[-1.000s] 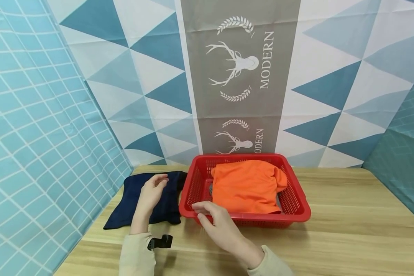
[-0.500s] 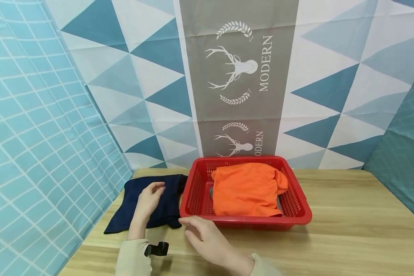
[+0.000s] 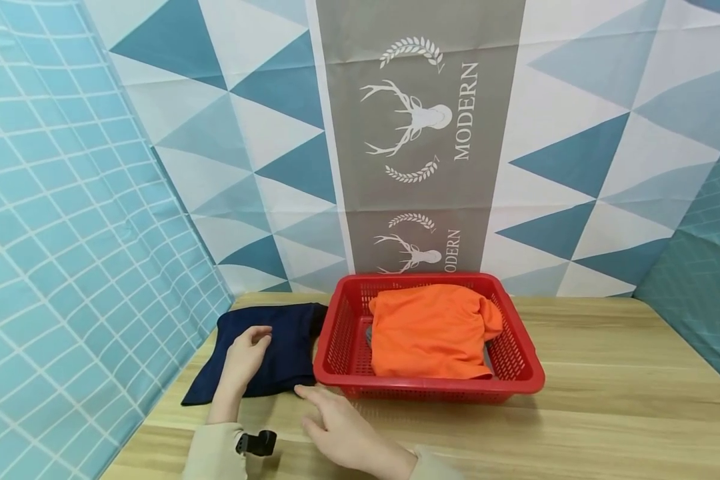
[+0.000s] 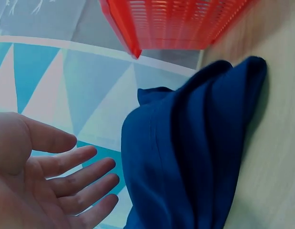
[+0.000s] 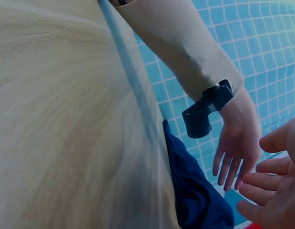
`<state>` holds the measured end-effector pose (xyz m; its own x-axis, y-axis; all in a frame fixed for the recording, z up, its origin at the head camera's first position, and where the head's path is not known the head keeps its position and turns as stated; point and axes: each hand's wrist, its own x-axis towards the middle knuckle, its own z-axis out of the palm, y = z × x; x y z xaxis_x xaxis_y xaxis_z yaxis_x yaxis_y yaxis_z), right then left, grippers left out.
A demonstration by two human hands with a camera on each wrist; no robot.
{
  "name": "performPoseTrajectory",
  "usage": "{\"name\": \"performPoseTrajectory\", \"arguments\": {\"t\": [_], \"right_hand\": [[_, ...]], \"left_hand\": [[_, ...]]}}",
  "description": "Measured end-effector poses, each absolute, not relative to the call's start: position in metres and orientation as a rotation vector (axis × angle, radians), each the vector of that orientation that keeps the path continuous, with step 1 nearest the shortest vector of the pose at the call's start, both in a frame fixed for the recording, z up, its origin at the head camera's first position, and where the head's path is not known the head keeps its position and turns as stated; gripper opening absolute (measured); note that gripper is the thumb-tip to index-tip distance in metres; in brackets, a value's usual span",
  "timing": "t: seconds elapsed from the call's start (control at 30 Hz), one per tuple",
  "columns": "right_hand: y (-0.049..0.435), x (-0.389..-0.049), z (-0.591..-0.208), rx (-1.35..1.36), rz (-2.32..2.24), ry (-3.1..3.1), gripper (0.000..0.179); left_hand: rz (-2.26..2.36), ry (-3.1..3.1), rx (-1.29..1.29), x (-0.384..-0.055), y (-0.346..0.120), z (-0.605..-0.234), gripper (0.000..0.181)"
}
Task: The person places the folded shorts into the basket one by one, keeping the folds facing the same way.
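A folded navy blue garment (image 3: 288, 340) lies on the table left of a red plastic basket (image 3: 423, 385). Its layered folds show in the left wrist view as dark blue cloth (image 4: 185, 148). My left hand (image 3: 244, 355) hovers over the garment with fingers relaxed, apart from the cloth in the left wrist view. Near the garment's front right corner and the basket's front left corner is my right hand (image 3: 342, 427), its fingers loosely extended and holding nothing. Inside the basket rests an orange garment (image 3: 432, 331), with a bit of grey cloth showing beneath it.
The wooden table (image 3: 606, 400) extends to the right of the basket. A patterned curtain (image 3: 420, 133) hangs behind, and a blue checked sheet (image 3: 66, 233) borders the left side. A black wrist camera (image 3: 258, 443) is strapped on the left wrist.
Both hands have moved left and a little toward the front; the right hand has come away from the basket's front rim. The garments and basket stay in place.
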<state>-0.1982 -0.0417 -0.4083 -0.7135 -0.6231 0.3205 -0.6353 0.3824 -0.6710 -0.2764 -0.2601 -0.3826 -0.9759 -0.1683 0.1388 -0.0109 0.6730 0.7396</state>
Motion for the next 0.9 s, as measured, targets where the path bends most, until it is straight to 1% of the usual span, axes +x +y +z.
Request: {"name": "performPoseTrajectory", "arguments": {"t": [0.3,0.5,0.67,0.9], "right_hand": [[-0.058,-0.201,-0.415,1.094,1.236,-2.838,0.064],[-0.073,-0.211,-0.421,0.911,1.339,-2.862,0.074],[-0.084,-0.220,-0.424,0.785,1.388,-2.852,0.077],[-0.094,-0.227,-0.430,0.701,1.498,-2.860,0.078]], "left_hand": [[-1.130,-2.697,0.183,-0.276,-0.266,-0.385,0.035],[-1.093,-2.720,0.211,-0.280,-0.271,-0.386,0.038],[-1.065,-2.751,0.245,-0.286,-0.275,-0.387,0.044],[-1.073,-2.731,0.322,-0.288,-0.282,-0.393,0.052]]}}
